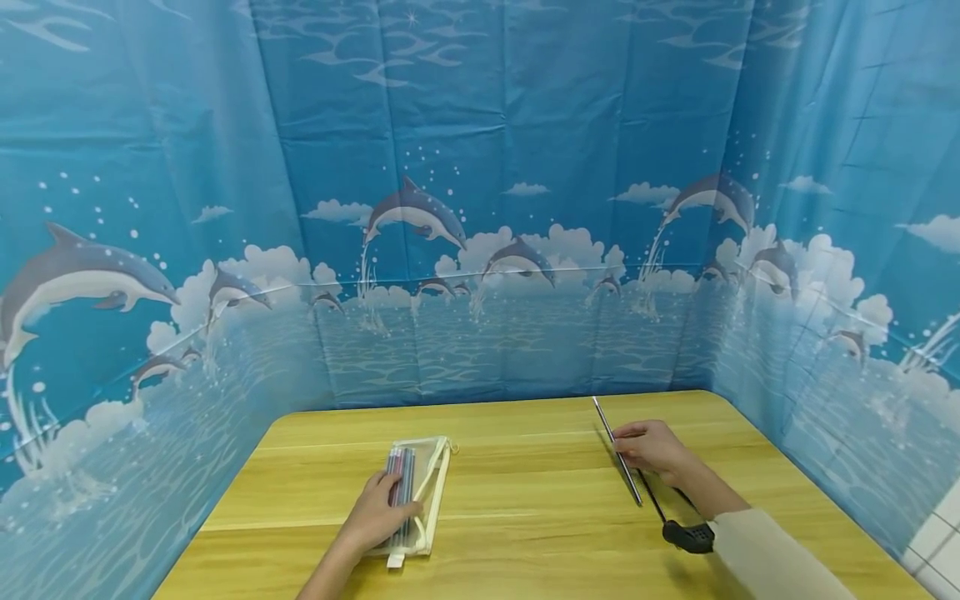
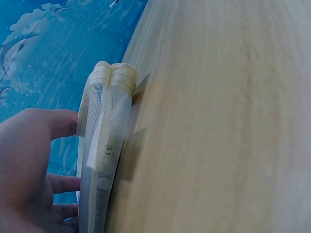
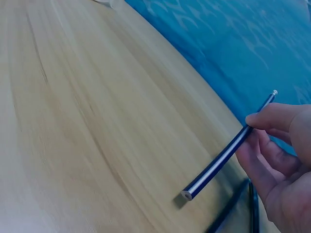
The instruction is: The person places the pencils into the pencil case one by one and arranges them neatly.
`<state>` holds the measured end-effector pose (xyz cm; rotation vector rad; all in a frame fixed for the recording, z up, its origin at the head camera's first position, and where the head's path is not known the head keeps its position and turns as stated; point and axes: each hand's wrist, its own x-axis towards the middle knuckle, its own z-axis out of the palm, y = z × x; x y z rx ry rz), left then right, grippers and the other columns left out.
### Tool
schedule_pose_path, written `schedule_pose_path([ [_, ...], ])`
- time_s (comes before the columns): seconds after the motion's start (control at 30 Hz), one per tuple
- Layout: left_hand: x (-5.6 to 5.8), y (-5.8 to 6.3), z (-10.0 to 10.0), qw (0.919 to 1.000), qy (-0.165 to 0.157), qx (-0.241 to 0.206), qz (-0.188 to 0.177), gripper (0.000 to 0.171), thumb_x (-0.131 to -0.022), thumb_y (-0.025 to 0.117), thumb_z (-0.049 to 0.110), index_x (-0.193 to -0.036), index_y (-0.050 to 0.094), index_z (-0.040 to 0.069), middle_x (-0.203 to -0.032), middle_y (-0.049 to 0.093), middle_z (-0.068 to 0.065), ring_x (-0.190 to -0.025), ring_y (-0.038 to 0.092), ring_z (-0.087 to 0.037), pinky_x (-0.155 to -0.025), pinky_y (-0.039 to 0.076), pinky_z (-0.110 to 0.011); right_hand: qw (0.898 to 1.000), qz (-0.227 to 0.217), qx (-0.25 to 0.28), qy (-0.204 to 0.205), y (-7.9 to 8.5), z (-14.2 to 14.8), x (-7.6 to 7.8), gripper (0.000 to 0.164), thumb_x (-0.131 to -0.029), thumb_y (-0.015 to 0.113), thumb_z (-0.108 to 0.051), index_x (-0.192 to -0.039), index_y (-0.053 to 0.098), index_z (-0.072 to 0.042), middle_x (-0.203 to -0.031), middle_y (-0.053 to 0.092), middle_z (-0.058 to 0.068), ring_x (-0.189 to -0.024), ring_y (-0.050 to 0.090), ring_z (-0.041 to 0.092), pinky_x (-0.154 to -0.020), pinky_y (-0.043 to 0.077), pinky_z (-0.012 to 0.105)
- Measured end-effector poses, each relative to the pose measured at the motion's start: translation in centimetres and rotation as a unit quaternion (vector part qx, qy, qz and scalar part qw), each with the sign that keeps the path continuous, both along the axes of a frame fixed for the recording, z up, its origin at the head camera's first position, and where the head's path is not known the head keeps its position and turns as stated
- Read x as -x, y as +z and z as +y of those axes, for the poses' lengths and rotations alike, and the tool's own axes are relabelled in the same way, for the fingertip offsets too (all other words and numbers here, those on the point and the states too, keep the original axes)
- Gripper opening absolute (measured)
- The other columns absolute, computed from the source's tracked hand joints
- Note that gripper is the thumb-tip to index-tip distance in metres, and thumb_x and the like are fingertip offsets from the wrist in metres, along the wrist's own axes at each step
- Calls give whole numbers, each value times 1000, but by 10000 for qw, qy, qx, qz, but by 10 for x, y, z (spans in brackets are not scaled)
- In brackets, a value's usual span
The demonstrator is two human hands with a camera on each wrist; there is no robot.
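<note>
My right hand (image 1: 654, 450) pinches a blue pencil with pale stripes (image 3: 218, 162) between thumb and fingers, and the pencil slants over the table. Two dark slender rods (image 3: 254, 208) show below that hand. On the left, my left hand (image 1: 378, 512) holds a cream mesh zip pencil case (image 1: 429, 487), its fingers across several pencils (image 1: 401, 467) that show at the case. The left wrist view has the thumb and fingers against the edge of the case, with a pale tag (image 2: 99, 145) printed "31" facing the camera.
Both hands are over a yellow wood-grain table (image 1: 525, 500) with rounded far corners. A blue curtain with dolphins (image 1: 517, 350) hangs along its back and sides. A black wrist camera (image 1: 687, 536) sits by the right sleeve (image 1: 772, 550).
</note>
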<state>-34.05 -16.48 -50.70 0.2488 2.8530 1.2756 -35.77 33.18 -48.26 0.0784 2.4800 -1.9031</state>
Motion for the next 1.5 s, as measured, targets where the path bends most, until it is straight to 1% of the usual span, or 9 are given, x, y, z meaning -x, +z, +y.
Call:
schedule_pose_path([
  [0.17,0,1,1,9999,7,-40,117,83,-85,79,39,-148,49,-6,-154,35,-34,-131,45,-54,-98,47,-64,10000,-41,86,-25,11,-14,2,37,-99,70,-6,-130,61,12,-109,66,16,-89,67,23,-76,60,35],
  [0.23,0,1,1,9999,3,-22,158,83,-85,79,39,-148,49,-6,-154,35,-34,-131,45,-54,-99,47,-64,9999,-44,141,86,14,-19,2,38,-99,69,-5,-131,59,14,-111,66,19,-90,68,25,-76,60,36],
  [0.4,-1,0,1,9999,-5,29,158,83,-85,79,39,-148,49,-6,-154,34,-35,-133,43,-56,-100,45,-66,9994,-109,282,169,16,-32,1,35,-99,68,-4,-128,60,14,-111,66,21,-90,69,25,-76,61,35],
  [0.63,-2,-2,1,10000,6,-16,48,82,-86,79,40,-148,50,-5,-155,34,-35,-136,39,-57,-102,41,-69,9987,-196,448,131,9,-54,2,30,-97,69,-2,-123,63,11,-108,67,19,-87,69,21,-77,61,36],
  [0.8,-2,-2,0,10000,1,-8,27,83,-86,79,41,-148,49,-5,-155,34,-34,-136,40,-56,-101,43,-67,9971,-301,699,44,8,-73,2,33,-97,69,-1,-126,62,13,-104,68,16,-82,69,18,-75,62,34],
  [0.9,-1,-2,-1,10000,-6,-8,36,83,-87,79,41,-148,49,-5,-155,34,-34,-136,40,-57,-101,43,-68,9960,-330,826,97,7,-84,1,33,-97,70,0,-125,62,13,-102,68,14,-79,69,17,-74,62,33],
  [1.13,0,-1,-1,10000,-15,76,44,83,-87,78,42,-148,49,-5,-155,34,-34,-136,39,-57,-101,42,-69,9938,-274,1061,212,3,-109,-2,32,-96,69,2,-124,61,14,-102,68,16,-79,70,17,-75,62,33],
  [1.3,-2,1,1,9999,-13,74,132,83,-86,79,40,-148,49,-6,-154,35,-35,-134,42,-56,-100,44,-67,9917,-247,1240,229,1,-130,-3,29,-95,69,4,-121,61,13,-101,67,16,-79,69,17,-75,62,35],
  [1.5,-1,-1,0,9999,-24,43,90,83,-87,78,40,-149,48,-5,-154,34,-34,-134,42,-55,-100,45,-66,9912,-163,1296,203,-10,-154,-4,26,-92,72,5,-116,63,12,-98,67,17,-77,68,19,-73,62,36],
])
